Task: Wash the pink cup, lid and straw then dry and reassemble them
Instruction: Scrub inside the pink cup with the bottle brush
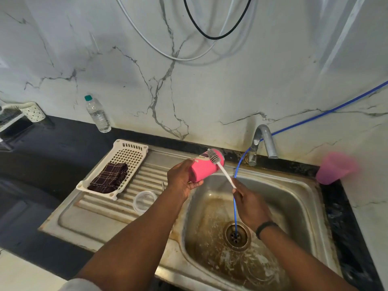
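My left hand [182, 179] grips the pink cup [204, 168], held tilted on its side over the left edge of the sink basin [294, 198]. My right hand [248, 203] pinches the white handle of a bottle brush [218, 164]. Its grey bristle head lies against the cup's far end. The clear lid [144, 201] lies flat on the ribbed drainboard [100, 219]. A thin rod [162, 185], possibly the straw, rests on the drainboard just beyond the lid.
A white basket [128, 156] with a dark checked cloth [109, 177] sits on the drainboard. The tap [263, 143] stands behind the basin, and a blue hose [235, 206] runs down into the drain. A pink mug [333, 168] and a water bottle [97, 114] are on the counter.
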